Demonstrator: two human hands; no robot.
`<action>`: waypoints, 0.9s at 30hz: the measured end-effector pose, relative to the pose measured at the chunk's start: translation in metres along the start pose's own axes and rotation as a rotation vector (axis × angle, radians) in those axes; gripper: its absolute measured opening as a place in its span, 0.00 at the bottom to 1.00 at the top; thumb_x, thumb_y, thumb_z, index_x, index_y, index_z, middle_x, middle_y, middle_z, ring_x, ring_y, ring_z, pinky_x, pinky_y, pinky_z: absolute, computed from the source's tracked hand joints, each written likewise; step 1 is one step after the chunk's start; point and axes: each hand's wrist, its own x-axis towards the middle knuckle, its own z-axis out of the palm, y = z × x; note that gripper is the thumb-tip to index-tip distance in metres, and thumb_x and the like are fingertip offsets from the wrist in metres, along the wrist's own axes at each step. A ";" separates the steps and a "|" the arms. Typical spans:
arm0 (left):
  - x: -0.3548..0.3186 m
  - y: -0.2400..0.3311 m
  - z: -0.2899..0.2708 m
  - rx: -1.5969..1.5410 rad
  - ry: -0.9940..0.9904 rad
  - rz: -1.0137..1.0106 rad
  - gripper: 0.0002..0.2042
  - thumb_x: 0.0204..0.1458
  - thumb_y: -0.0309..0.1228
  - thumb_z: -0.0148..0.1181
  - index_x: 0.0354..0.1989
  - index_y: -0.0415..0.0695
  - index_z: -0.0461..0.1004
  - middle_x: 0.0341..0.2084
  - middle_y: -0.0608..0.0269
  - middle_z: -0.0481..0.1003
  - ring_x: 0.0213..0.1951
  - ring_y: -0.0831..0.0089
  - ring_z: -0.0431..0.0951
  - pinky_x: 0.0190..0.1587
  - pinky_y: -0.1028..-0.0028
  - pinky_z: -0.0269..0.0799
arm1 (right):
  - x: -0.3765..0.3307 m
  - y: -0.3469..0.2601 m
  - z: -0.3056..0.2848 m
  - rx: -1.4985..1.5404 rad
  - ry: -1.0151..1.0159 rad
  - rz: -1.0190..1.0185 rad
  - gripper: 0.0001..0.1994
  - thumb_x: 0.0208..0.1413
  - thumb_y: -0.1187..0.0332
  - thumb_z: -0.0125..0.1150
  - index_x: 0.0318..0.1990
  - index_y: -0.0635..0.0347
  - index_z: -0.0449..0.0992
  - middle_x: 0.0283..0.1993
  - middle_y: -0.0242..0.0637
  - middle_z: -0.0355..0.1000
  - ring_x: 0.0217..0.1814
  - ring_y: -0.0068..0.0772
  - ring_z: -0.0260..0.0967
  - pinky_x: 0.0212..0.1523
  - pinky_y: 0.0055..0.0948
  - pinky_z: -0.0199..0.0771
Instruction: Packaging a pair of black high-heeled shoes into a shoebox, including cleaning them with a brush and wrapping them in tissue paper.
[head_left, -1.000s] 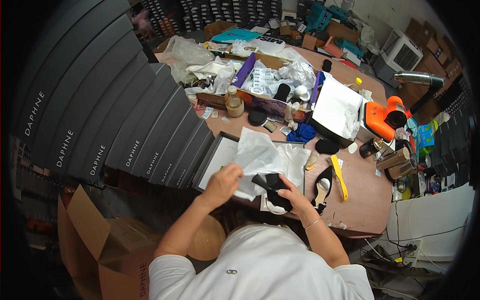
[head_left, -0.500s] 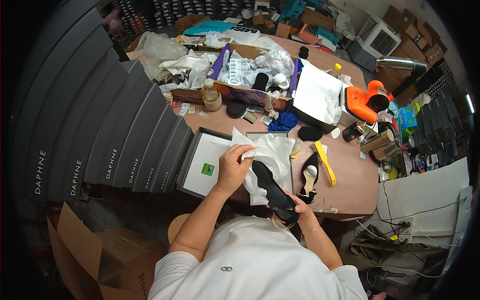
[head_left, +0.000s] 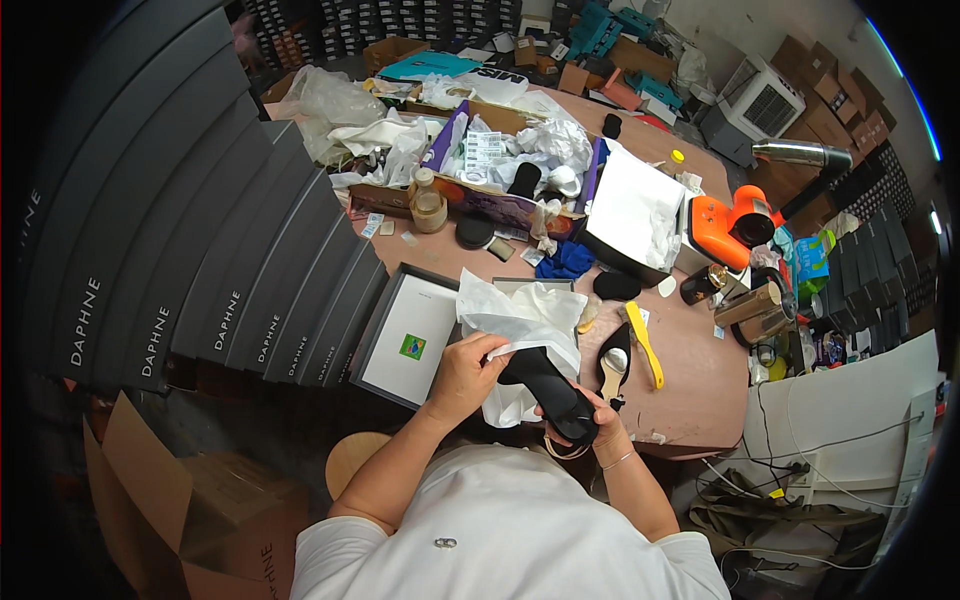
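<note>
My right hand [head_left: 604, 422] grips a black shoe [head_left: 556, 392] by its heel end, sole facing up. Pinched in the fingers of my left hand [head_left: 468, 376] is white tissue paper [head_left: 525, 312], which drapes over the shoe's toe. Under the paper lies an open grey shoe box [head_left: 535, 285], mostly covered. To its left is the box lid [head_left: 378, 345], white inside with a small green sticker. The matching black shoe [head_left: 613, 362] rests on the table to the right, beside a yellow-handled tool [head_left: 645, 346].
Tall stacks of grey shoe boxes [head_left: 215, 260] line the left side. Farther back on the pink table [head_left: 690, 405] stand a purple carton [head_left: 500, 200] of crumpled paper, a glass bottle [head_left: 428, 205] and an orange device [head_left: 718, 232]. An open cardboard carton [head_left: 190, 500] sits lower left.
My left hand has drawn the tissue paper down and closer over the shoe's toe. The right hand keeps its hold on the shoe. The whole view has shifted slightly.
</note>
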 end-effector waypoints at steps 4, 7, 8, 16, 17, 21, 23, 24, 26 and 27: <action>-0.006 0.010 0.001 -0.002 0.031 0.064 0.08 0.46 0.21 0.63 0.35 0.36 0.77 0.21 0.58 0.71 0.22 0.70 0.70 0.24 0.74 0.63 | 0.005 -0.001 -0.002 -0.133 0.032 -0.008 0.44 0.36 0.56 0.70 0.62 0.65 0.57 0.51 0.55 0.67 0.30 0.38 0.68 0.26 0.29 0.67; -0.014 0.024 -0.007 0.050 0.037 0.250 0.16 0.38 0.16 0.63 0.39 0.40 0.78 0.21 0.59 0.71 0.21 0.65 0.72 0.24 0.72 0.66 | 0.022 -0.014 0.046 -0.198 0.097 0.054 0.42 0.38 0.58 0.70 0.60 0.66 0.58 0.47 0.47 0.69 0.38 0.39 0.71 0.35 0.32 0.74; -0.017 0.028 -0.009 0.079 0.038 0.369 0.17 0.36 0.16 0.63 0.39 0.41 0.78 0.21 0.60 0.71 0.21 0.66 0.71 0.23 0.72 0.66 | 0.029 -0.012 0.053 -0.198 0.183 0.021 0.37 0.42 0.60 0.69 0.59 0.66 0.59 0.47 0.46 0.69 0.39 0.38 0.71 0.36 0.32 0.74; -0.045 0.001 -0.009 0.160 -0.072 0.656 0.20 0.32 0.19 0.63 0.40 0.40 0.77 0.20 0.66 0.67 0.21 0.70 0.70 0.23 0.72 0.68 | 0.089 0.025 0.038 -0.242 0.523 -0.233 0.20 0.56 0.66 0.59 0.55 0.62 0.67 0.48 0.37 0.70 0.46 0.30 0.71 0.45 0.32 0.76; -0.056 -0.008 -0.016 0.155 -0.079 0.613 0.21 0.32 0.18 0.62 0.41 0.40 0.77 0.20 0.66 0.67 0.22 0.69 0.70 0.23 0.72 0.68 | 0.091 0.013 0.045 -0.296 0.500 -0.162 0.19 0.56 0.66 0.59 0.54 0.61 0.67 0.48 0.36 0.70 0.46 0.30 0.70 0.45 0.31 0.75; -0.072 -0.008 -0.022 0.066 0.008 0.435 0.23 0.32 0.15 0.61 0.43 0.41 0.77 0.21 0.61 0.68 0.23 0.65 0.71 0.26 0.69 0.67 | 0.114 0.035 0.032 -0.315 0.506 -0.135 0.21 0.56 0.68 0.60 0.56 0.63 0.66 0.50 0.37 0.70 0.50 0.34 0.70 0.50 0.32 0.72; -0.052 -0.014 -0.030 0.099 0.234 0.282 0.18 0.38 0.15 0.59 0.41 0.39 0.77 0.22 0.57 0.68 0.24 0.59 0.70 0.27 0.68 0.66 | 0.130 0.043 0.024 -1.515 0.367 0.001 0.29 0.58 0.57 0.57 0.60 0.69 0.60 0.58 0.52 0.66 0.59 0.49 0.64 0.60 0.34 0.61; -0.044 -0.031 -0.038 0.040 0.347 0.114 0.13 0.45 0.18 0.59 0.41 0.37 0.77 0.23 0.58 0.71 0.24 0.65 0.71 0.28 0.71 0.66 | 0.138 0.039 0.036 -1.542 0.312 -0.073 0.31 0.57 0.54 0.56 0.60 0.69 0.60 0.57 0.55 0.66 0.59 0.51 0.63 0.60 0.36 0.60; -0.034 -0.064 -0.060 -0.439 0.559 -0.293 0.09 0.56 0.27 0.57 0.41 0.35 0.76 0.24 0.70 0.74 0.23 0.84 0.67 0.25 0.80 0.63 | 0.148 0.022 0.067 -1.615 0.200 0.023 0.36 0.56 0.45 0.53 0.60 0.69 0.60 0.56 0.58 0.66 0.58 0.57 0.63 0.60 0.41 0.59; -0.038 -0.079 -0.070 -0.380 0.556 -0.319 0.10 0.57 0.29 0.57 0.41 0.35 0.77 0.22 0.71 0.71 0.19 0.86 0.65 0.21 0.84 0.60 | 0.143 0.012 0.082 -1.733 0.178 0.173 0.32 0.55 0.50 0.58 0.59 0.67 0.62 0.54 0.57 0.67 0.58 0.55 0.64 0.59 0.40 0.60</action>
